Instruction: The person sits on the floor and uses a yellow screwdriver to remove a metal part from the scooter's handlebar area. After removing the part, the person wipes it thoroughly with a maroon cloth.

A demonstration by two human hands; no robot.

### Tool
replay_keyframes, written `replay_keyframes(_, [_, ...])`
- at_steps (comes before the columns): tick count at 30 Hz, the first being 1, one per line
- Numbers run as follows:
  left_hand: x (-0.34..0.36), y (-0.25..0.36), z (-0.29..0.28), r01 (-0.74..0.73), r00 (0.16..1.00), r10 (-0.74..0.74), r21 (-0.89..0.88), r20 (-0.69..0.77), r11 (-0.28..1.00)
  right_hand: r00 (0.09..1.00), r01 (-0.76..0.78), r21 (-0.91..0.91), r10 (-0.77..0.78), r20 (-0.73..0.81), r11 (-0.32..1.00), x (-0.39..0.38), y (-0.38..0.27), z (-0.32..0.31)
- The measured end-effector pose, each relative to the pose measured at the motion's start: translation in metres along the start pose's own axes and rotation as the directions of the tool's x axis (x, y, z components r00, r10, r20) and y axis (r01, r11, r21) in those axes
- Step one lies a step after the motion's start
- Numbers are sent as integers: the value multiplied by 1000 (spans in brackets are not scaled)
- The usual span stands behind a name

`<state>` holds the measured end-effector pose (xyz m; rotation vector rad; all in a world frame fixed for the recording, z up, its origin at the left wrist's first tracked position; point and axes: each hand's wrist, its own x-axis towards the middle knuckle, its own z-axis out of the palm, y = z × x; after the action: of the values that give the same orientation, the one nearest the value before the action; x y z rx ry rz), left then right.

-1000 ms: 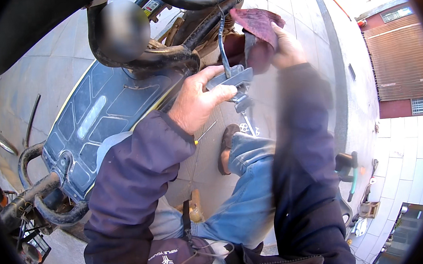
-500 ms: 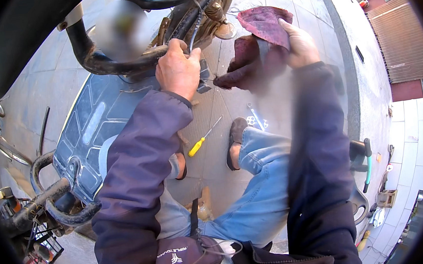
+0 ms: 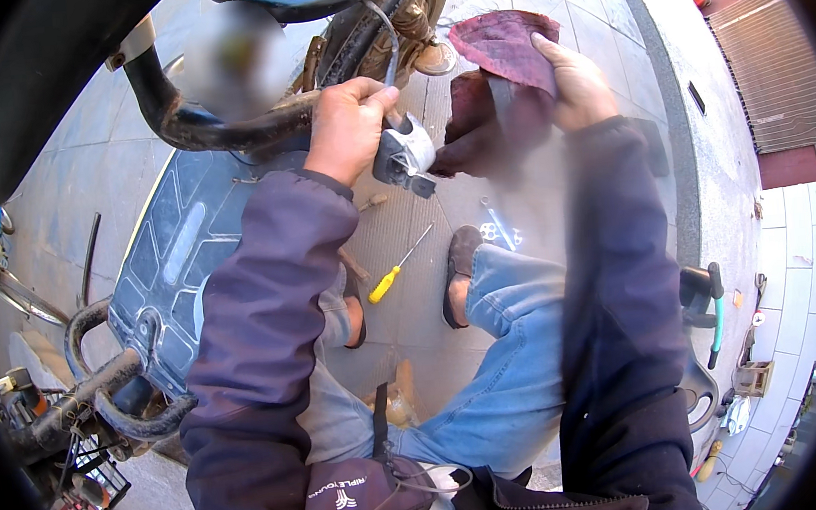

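My left hand (image 3: 346, 130) is closed around a dark cable (image 3: 389, 36) just above a black-and-silver component (image 3: 405, 159), beside the scooter's bent black tube (image 3: 206, 127). The component hangs tilted below my fingers; its exact kind is unclear. My right hand (image 3: 579, 88) grips a crumpled maroon cloth (image 3: 497, 42) by its upper fold, to the right of the component. The cloth droops toward the component; whether they touch I cannot tell. Part of the scene under the cloth is blurred.
The scooter's blue-grey footboard (image 3: 153, 237) lies at left, with its wheel (image 3: 431, 4) at top. A yellow screwdriver (image 3: 384, 286) and a wrench (image 3: 496, 224) lie on the paving between and beside my feet. A wall edge runs along the right.
My left hand has shifted up and left from the component's body to the cable, and the component has turned to show a silvery face. My right hand and cloth have moved slightly right.
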<state>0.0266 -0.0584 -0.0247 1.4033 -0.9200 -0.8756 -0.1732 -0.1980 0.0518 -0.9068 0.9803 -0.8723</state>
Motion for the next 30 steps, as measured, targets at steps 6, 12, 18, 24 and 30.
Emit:
replay_keyframes(6, [-15,12,9,368,911,-47,-757,409,540,996,-81,160,86,-28,984,16,5,8])
replay_keyframes(12, [-15,7,9,411,890,-18,-786,455,462,980,-48,382,-31,197,923,35,8,48])
replay_keyframes(18, [-16,5,13,400,898,-44,-769,439,499,913,98,-14,-84,399,995,8,38,104])
replay_keyframes(24, [-13,2,15,359,904,15,-777,428,517,914,217,-117,-159,374,969,12,46,119])
replay_keyframes(30, [-16,3,18,378,923,-157,-750,352,542,930,157,-142,-98,355,977,25,50,130])
